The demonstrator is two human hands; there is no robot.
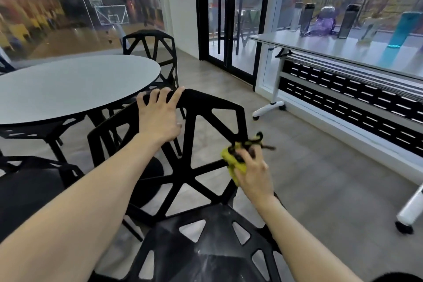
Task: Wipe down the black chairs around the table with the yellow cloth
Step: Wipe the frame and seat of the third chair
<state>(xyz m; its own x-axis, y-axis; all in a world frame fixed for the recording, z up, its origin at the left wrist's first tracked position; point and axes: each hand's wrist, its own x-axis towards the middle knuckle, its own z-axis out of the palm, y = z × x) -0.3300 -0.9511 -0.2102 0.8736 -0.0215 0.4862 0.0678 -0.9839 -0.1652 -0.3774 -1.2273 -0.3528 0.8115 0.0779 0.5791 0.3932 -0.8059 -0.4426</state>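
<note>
Left hand (160, 117) grips the black chair (194, 135) backrest top; right hand (253, 167) presses the yellow cloth (235, 162) against its right edge.

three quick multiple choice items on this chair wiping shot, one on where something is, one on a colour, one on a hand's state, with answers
1. Where is the left hand?
A. flat on the round table
B. on the chair's backrest top edge
C. on the seat

2. What colour is the cloth?
A. yellow
B. white
C. blue

3. What is the right hand doing?
A. hanging idle
B. pressing the floor
C. gripping the cloth against the backrest's right side

Answers: 1 B, fingers lie over the top edge. 2 A, yellow shows beside the fingers. 3 C, fingers curl round the bunched cloth.
</note>
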